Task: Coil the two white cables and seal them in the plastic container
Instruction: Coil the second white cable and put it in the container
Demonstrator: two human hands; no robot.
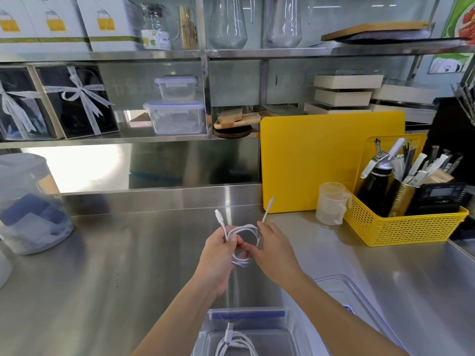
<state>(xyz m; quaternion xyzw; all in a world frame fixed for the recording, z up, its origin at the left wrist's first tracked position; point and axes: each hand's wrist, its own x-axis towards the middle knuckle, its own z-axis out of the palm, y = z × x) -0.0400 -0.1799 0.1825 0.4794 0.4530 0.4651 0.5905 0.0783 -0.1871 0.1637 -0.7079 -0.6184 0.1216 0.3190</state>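
Note:
A white cable (246, 231) is wound into a small coil above the steel counter, both plug ends sticking up. My left hand (218, 249) pinches the coil's left side. My right hand (272, 249) grips its right side, with one plug end rising beside it. Below, at the frame's bottom edge, a clear plastic container (293, 330) stands open, with a second coiled white cable (235, 343) lying inside. Its clear lid (341, 289) with blue trim lies to the right, partly under my right forearm.
A yellow basket (401, 229) with bottles and utensils, a measuring cup (331, 204) and a yellow cutting board (308, 160) stand at the right rear. A large round tub (28, 209) sits at the left. Shelves with boxes and containers run along the back.

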